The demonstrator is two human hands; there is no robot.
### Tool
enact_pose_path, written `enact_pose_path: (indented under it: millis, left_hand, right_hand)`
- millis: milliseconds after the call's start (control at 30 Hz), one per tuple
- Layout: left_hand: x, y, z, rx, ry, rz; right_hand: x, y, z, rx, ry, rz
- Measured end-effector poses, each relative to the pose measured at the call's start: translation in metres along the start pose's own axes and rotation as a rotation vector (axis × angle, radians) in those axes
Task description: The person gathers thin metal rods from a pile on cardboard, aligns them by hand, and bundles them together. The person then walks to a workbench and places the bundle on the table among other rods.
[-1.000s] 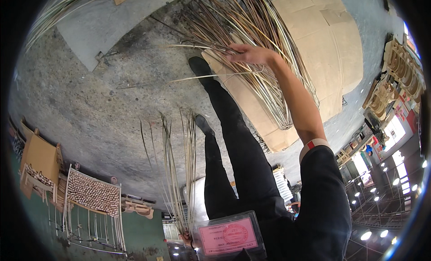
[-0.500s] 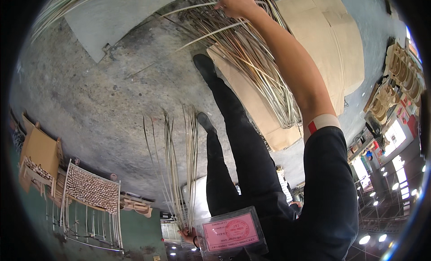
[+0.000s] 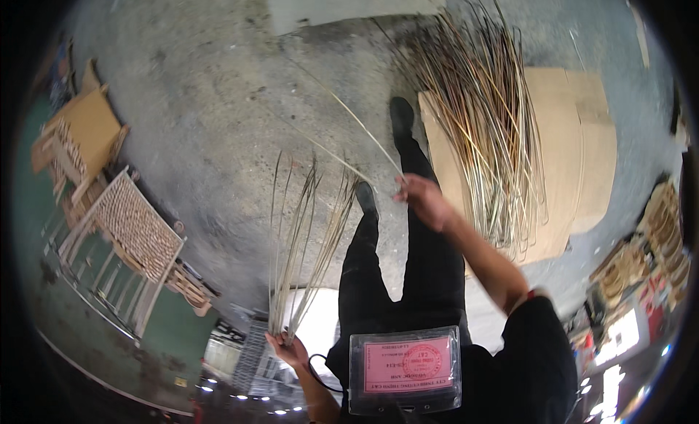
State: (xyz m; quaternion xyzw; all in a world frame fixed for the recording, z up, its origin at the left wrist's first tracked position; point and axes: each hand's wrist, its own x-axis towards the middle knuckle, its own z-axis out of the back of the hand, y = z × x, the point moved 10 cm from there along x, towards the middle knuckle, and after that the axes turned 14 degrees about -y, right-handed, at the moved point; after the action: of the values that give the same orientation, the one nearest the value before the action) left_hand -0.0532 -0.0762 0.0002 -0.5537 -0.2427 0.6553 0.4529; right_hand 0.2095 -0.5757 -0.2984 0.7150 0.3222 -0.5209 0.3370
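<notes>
Right hand (image 3: 426, 202) out over the right leg (image 3: 431, 260), fingers drawn together, pinching a pale thin strip (image 3: 371, 135) by its near end; the strip slants away up and left above the concrete floor (image 3: 211, 89); a second strip (image 3: 341, 160) runs below it at much the same slant, its near end by those fingertips, and whether the two are one bent piece I cannot tell, the hand being blurred; down at lower left, the left hand (image 3: 289, 350) has its fingers curled round the near ends of a bundle of strips (image 3: 279, 315); the bundle fans out from that grip, tips spread toward the left shoe (image 3: 366, 199); over on the right, well apart from the bundle, a big pile of strips (image 3: 495, 132), brown at the far end and paler nearer, lies on flattened cardboard (image 3: 588, 151), its far ends reaching past the edge; a badge (image 3: 406, 402) with a pink card hangs at the person's front; far left, a rack (image 3: 138, 224) stands packed with round-ended sticks.
</notes>
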Motion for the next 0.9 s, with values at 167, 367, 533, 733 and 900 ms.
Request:
enact_pose_path:
  millis: [167,367,533,733,900]
  left_hand:
    - [0.002,0.012,-0.012,-0.194,0.306,0.123]
    - [0.003,0.004,-0.018,-0.148,0.507,0.012]
    - [-0.026,0.002,-0.035,-0.062,0.733,0.000]
    - [-0.049,0.007,-0.035,0.048,0.910,0.179]
    - [-0.035,0.015,-0.025,0.060,0.776,0.231]
  right_hand:
    - [-0.140,-0.040,-0.054,-0.302,0.022,0.337]
    - [-0.261,-0.066,-0.140,-0.791,0.035,1.023]
    - [-0.315,-0.200,-0.250,-1.192,0.173,1.413]
    - [-0.349,-0.318,-0.295,-1.410,0.322,1.821]
    - [-0.357,-0.329,-0.275,-1.386,0.431,1.933]
